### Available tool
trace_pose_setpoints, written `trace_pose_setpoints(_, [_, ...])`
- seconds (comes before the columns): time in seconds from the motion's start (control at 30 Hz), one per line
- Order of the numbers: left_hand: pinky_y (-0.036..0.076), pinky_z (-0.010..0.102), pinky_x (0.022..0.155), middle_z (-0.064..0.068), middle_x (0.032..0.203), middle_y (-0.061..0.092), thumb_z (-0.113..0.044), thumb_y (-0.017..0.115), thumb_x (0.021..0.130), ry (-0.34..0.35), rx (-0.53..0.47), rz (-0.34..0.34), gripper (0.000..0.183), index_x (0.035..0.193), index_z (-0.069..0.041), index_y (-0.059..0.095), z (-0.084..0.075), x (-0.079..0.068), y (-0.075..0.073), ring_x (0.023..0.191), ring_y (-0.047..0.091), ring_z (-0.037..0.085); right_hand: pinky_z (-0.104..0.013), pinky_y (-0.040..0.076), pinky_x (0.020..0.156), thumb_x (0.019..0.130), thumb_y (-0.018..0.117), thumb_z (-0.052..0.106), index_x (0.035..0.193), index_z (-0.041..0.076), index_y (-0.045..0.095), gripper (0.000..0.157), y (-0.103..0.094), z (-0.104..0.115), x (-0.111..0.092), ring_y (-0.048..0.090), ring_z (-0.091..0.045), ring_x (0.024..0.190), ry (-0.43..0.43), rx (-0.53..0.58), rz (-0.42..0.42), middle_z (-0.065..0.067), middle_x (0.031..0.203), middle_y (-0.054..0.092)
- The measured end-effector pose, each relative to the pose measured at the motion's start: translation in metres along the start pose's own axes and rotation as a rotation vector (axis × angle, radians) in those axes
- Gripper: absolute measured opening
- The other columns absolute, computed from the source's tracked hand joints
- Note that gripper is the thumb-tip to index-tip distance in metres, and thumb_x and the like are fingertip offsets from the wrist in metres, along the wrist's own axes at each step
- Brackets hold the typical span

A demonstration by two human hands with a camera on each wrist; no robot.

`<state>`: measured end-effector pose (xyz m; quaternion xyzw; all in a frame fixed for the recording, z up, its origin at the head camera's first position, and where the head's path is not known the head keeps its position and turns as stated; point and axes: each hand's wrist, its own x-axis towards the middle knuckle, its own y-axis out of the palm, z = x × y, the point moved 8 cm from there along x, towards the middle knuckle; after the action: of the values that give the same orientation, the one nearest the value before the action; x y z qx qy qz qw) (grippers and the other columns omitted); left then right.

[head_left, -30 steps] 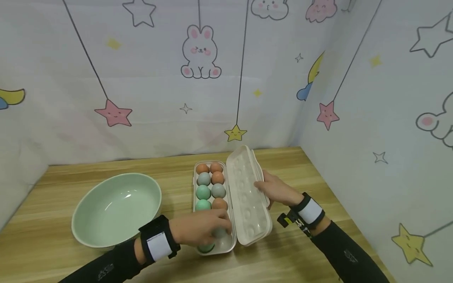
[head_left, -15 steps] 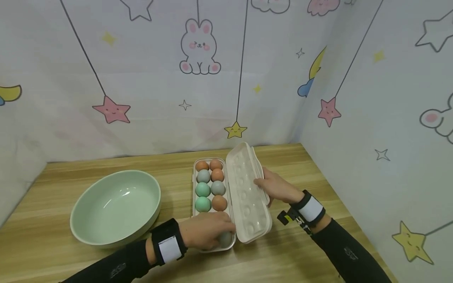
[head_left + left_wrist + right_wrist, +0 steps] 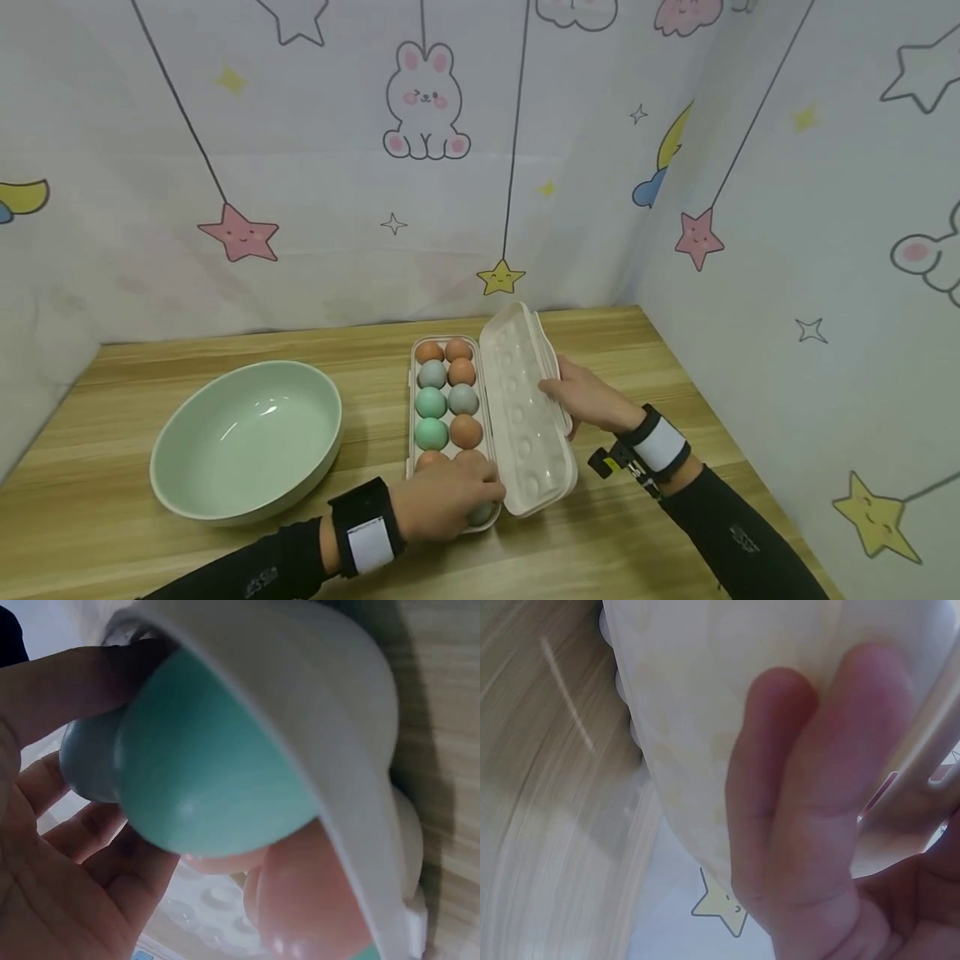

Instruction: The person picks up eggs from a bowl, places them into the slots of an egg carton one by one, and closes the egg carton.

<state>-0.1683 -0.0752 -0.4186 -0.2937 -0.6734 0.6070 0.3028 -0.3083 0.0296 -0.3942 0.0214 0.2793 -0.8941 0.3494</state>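
An egg carton with its lid raised lies on the table, its tray [image 3: 412,417] bearing two rows of brown, green and grey eggs. Over the tray's near end, my left hand [image 3: 444,497] has its fingers and thumb round a grey egg [image 3: 480,515] at the right corner cup. In the left wrist view this grey egg [image 3: 91,759] sits behind a green egg [image 3: 210,765], with brown eggs [image 3: 307,892] beyond. My right hand [image 3: 588,396] grips the outer edge of the tilted lid [image 3: 525,425]; its fingers [image 3: 810,787] lie against the lid in the right wrist view.
A large pale green bowl [image 3: 247,450] stands on the wooden table [image 3: 375,383], left of the carton. White cloth walls [image 3: 322,167] with cartoon prints rise behind and to the right.
My left hand has shifted slightly right and nearer with the grey egg, bringing it down to the tray's near right corner. My right hand keeps the lid in place.
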Motion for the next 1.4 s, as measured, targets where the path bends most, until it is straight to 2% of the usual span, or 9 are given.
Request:
trace_pose_setpoints(0.1, [0.037, 0.018, 0.069, -0.009, 0.092, 0.054, -0.009, 0.077, 0.069, 0.025, 0.019, -0.015, 0.037, 0.102, -0.021, 0.065, -0.003, 0.0, 0.0, 0.087, 0.049, 0.009, -0.04, 0.05, 0.046, 0.101, 0.035, 0.015, 0.151, -0.001, 0.014, 0.057, 0.0, 0.0, 0.0, 0.066, -0.024, 0.067, 0.001, -0.002, -0.001, -0.02, 0.093, 0.061])
trace_pose_setpoints(0.27, [0.036, 0.017, 0.061, -0.011, 0.091, 0.057, -0.01, 0.077, 0.07, 0.06, 0.07, -0.007, 0.033, 0.098, -0.023, 0.066, -0.007, 0.0, -0.001, 0.08, 0.048, 0.007, -0.04, 0.05, 0.046, 0.1, 0.036, 0.016, 0.152, -0.001, 0.014, 0.058, 0.001, 0.001, 0.0, 0.066, -0.023, 0.067, 0.006, -0.007, -0.001, -0.019, 0.093, 0.061])
trace_pose_setpoints(0.53, [0.036, 0.015, 0.058, -0.012, 0.09, 0.059, -0.004, 0.074, 0.07, 0.072, 0.032, 0.001, 0.031, 0.093, -0.022, 0.066, -0.008, -0.004, -0.001, 0.078, 0.052, 0.003, -0.042, 0.05, 0.045, 0.1, 0.037, 0.016, 0.151, -0.001, 0.015, 0.058, 0.003, 0.002, 0.002, 0.066, -0.024, 0.068, 0.006, 0.001, -0.002, -0.021, 0.095, 0.06])
trace_pose_setpoints(0.67, [0.038, 0.014, 0.063, -0.01, 0.098, 0.061, -0.001, 0.071, 0.071, 0.08, -0.041, -0.037, 0.035, 0.099, -0.021, 0.068, -0.007, -0.009, -0.009, 0.087, 0.053, 0.005, -0.043, 0.05, 0.047, 0.1, 0.037, 0.017, 0.151, -0.001, 0.016, 0.058, 0.003, 0.002, 0.001, 0.067, -0.026, 0.071, 0.014, 0.009, -0.004, -0.022, 0.099, 0.06])
trace_pose_setpoints(0.77, [0.041, 0.016, 0.073, -0.004, 0.11, 0.059, -0.001, 0.069, 0.073, 0.06, -0.183, -0.112, 0.037, 0.107, -0.016, 0.067, 0.002, -0.017, -0.018, 0.098, 0.052, 0.009, -0.045, 0.05, 0.048, 0.1, 0.039, 0.02, 0.151, 0.001, 0.018, 0.058, 0.003, 0.001, 0.0, 0.067, -0.027, 0.073, 0.023, 0.018, -0.01, -0.023, 0.101, 0.06])
trace_pose_setpoints(0.87, [0.045, 0.023, 0.08, 0.006, 0.12, 0.053, -0.001, 0.064, 0.079, -0.048, -0.338, -0.243, 0.036, 0.114, -0.009, 0.063, 0.025, -0.027, -0.026, 0.106, 0.05, 0.018, -0.044, 0.051, 0.049, 0.101, 0.041, 0.031, 0.15, 0.003, 0.022, 0.06, 0.002, 0.001, -0.001, 0.067, -0.026, 0.073, 0.029, 0.013, -0.007, -0.021, 0.101, 0.061])
trace_pose_setpoints(1.03, [0.041, 0.046, 0.094, 0.024, 0.136, 0.04, 0.004, 0.051, 0.084, -0.407, -0.53, -0.426, 0.044, 0.129, 0.004, 0.051, 0.079, -0.053, -0.025, 0.125, 0.042, 0.037, -0.04, 0.051, 0.05, 0.101, 0.03, 0.05, 0.144, -0.001, 0.031, 0.067, 0.002, 0.002, -0.004, 0.062, -0.023, 0.072, 0.008, 0.002, -0.013, -0.018, 0.099, 0.059])
trace_pose_setpoints(1.23, [0.025, 0.057, 0.103, 0.038, 0.145, 0.019, 0.002, 0.042, 0.09, -0.684, -0.64, -0.406, 0.059, 0.145, 0.015, 0.024, 0.119, -0.076, -0.004, 0.134, 0.022, 0.05, -0.043, 0.052, 0.059, 0.104, 0.012, 0.045, 0.139, -0.008, 0.036, 0.068, 0.004, 0.003, -0.007, 0.06, -0.025, 0.081, -0.107, 0.14, -0.006, -0.022, 0.104, 0.053])
trace_pose_setpoints(1.4, [0.031, 0.054, 0.101, 0.038, 0.147, 0.015, -0.002, 0.04, 0.091, -0.816, -0.979, -0.379, 0.066, 0.146, 0.016, 0.009, 0.132, -0.083, 0.025, 0.132, 0.026, 0.052, -0.043, 0.052, 0.068, 0.103, 0.012, 0.046, 0.146, -0.002, 0.03, 0.067, 0.014, -0.008, -0.005, 0.058, -0.033, 0.097, -0.184, 0.209, 0.015, -0.027, 0.12, 0.051])
